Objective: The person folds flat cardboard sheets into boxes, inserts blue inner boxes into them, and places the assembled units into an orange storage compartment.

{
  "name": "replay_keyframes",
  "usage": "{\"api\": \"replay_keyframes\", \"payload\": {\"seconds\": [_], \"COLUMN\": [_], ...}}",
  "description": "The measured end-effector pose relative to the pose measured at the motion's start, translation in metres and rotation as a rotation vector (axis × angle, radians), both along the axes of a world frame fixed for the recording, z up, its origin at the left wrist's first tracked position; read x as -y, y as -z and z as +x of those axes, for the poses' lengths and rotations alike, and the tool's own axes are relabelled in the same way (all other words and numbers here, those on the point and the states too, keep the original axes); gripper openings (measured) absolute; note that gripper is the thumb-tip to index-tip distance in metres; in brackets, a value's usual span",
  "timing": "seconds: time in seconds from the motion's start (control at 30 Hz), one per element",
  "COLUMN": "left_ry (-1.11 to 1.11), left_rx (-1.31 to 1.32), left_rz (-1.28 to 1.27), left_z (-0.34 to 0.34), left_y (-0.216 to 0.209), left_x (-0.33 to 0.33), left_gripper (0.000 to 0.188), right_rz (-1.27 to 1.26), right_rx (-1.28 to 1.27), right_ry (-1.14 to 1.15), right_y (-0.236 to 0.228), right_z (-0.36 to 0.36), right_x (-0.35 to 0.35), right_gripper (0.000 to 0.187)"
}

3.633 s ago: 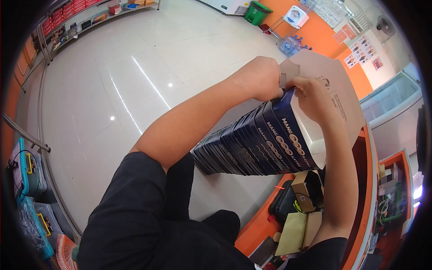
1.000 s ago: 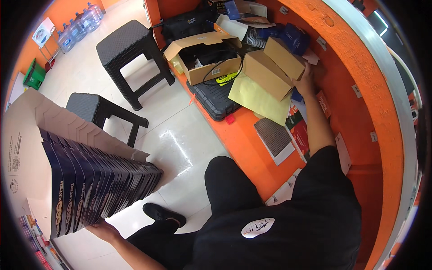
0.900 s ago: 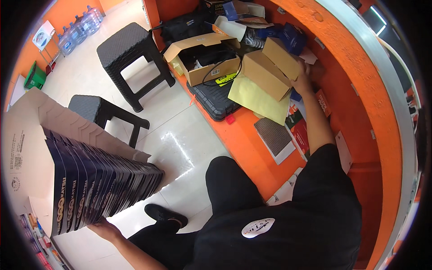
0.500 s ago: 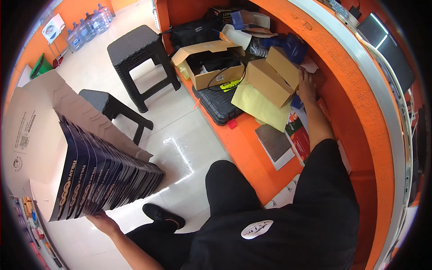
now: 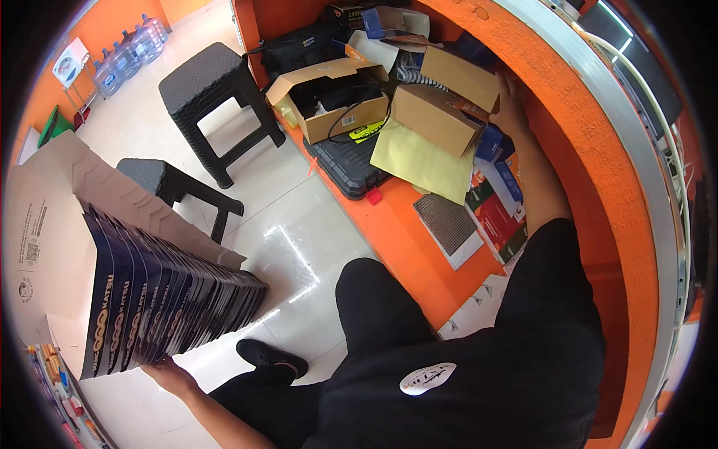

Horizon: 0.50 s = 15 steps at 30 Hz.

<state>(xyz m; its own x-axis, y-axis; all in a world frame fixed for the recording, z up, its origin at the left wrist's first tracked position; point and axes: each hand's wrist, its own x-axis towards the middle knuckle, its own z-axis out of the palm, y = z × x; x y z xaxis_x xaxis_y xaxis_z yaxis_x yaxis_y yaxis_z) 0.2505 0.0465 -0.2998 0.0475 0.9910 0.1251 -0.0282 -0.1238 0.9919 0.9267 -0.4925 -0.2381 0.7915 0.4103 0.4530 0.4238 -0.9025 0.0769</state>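
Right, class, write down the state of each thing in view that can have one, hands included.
Left hand: supporting the box stack's lower edge
Box stack: packed close together, lids raised
Right hand: at the plain brown box's edge, grip unclear
Plain brown box: overlapping the yellow sheet
Yellow sheet: partly covered
Cable box: open, black contents showing
Black case: shut
Nearer stool: upright, partly hidden
Farther stool: upright
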Motion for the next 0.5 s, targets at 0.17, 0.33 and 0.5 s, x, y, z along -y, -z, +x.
{"api": "replay_keyframes", "payload": {"seconds": [0.17,0.33,0.5], "left_ry": [-0.023,0.012,-0.059], "left_rx": [-0.049,-0.01,-0.06], "left_rz": [0.052,0.013,0.094], "left_z": [-0.006,-0.005,-0.008], "left_y": [0.004,0.027,0.011], "left_x": [-0.003,-0.013,-0.003], "left_gripper": [0.051,0.05,0.048], "right_rz": [0.181,0.225,0.161], "right_rx": [0.0,-0.279,-0.246], "right_ry": [0.091,0.485,0.559], "right_y": [0.064,0.119,0.151], "right_z": [0.014,0.045,0.011], "right_x": [0.023,0.085,0.044], "right_gripper": [0.116,0.118,0.11]}}
